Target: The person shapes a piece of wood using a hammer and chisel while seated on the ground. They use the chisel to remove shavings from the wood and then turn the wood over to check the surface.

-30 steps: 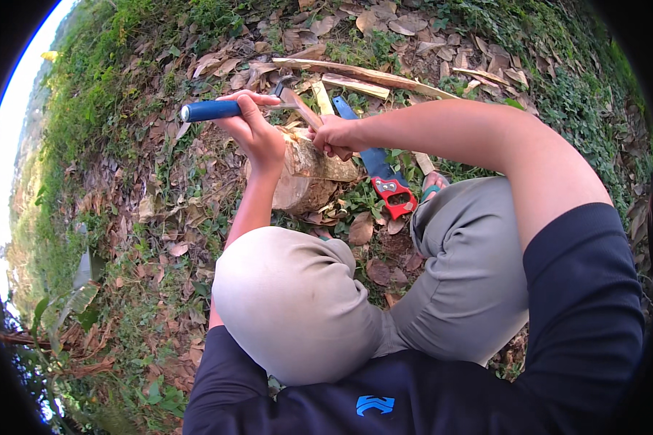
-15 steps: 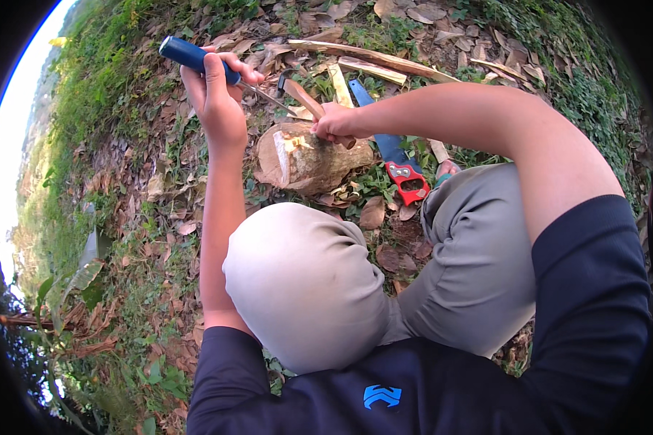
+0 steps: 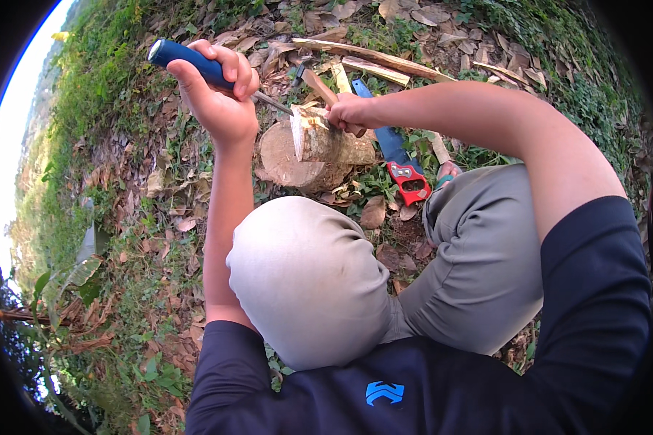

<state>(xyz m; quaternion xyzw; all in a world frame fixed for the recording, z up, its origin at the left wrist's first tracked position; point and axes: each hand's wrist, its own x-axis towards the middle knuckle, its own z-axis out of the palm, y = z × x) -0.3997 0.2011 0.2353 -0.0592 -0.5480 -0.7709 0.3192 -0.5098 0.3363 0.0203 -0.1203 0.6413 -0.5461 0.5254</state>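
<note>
My left hand (image 3: 221, 94) is raised at the upper left, its fingers wrapped round a blue-handled tool (image 3: 196, 61). A narrow metal shaft runs from the handle down to the right, its end beside a split piece of wood (image 3: 319, 138) with pale cut faces. I cannot tell the tool's exact kind. That wood piece rests on a round log (image 3: 290, 159). Beside it my right hand (image 3: 352, 114) is closed round the wooden handle of a hammer (image 3: 319, 87). The hammer's dark head points away from me, beyond the log.
Right of the log lies a saw with a red handle (image 3: 410, 181) and blue blade. Split wood strips (image 3: 373, 58) lie at the far side. My knees (image 3: 304, 275) are close to the log. Dry leaves and green plants cover the ground.
My left hand has turned and its fingers have closed further round the blue handle. The metal shaft's end has moved nearer the wood piece. My right hand and the hammer have shifted slightly right.
</note>
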